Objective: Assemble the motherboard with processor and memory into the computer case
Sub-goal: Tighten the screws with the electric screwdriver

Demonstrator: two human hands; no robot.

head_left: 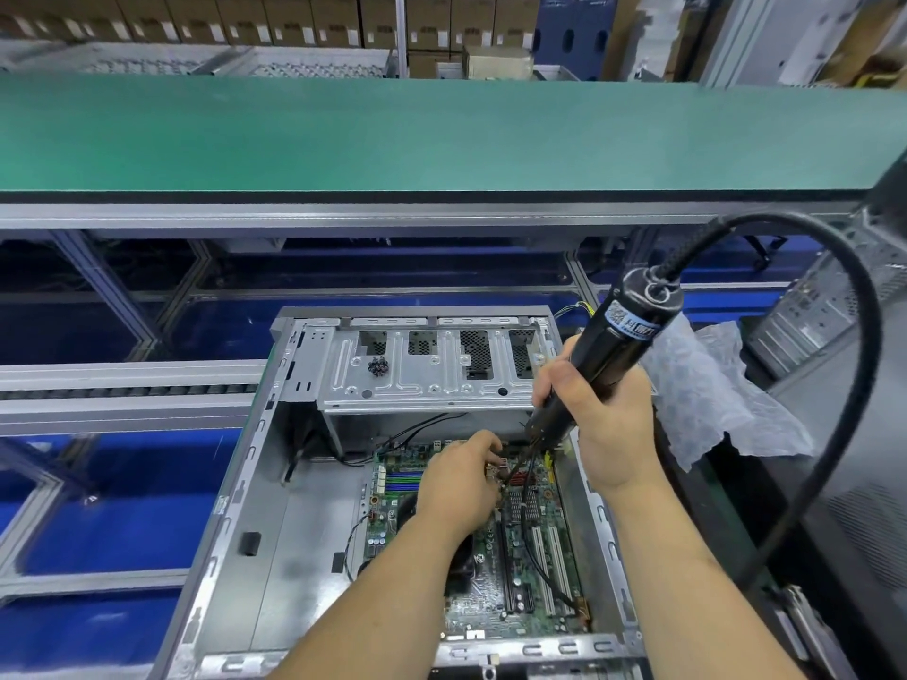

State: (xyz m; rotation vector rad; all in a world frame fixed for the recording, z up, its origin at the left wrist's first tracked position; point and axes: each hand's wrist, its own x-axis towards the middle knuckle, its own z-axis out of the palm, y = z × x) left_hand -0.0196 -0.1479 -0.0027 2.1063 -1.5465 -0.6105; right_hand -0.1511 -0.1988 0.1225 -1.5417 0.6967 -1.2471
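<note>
I count one case (pixel 255 483) in front of me, with one motherboard (pixel 520 547) inside it. Two hands are mine: left (pixel 459 483), right (pixel 608 434). One screwdriver (pixel 606 350), one cable (pixel 844 385). One plastic bag (pixel 711 395). One small heap of screws (pixel 378 366).
</note>
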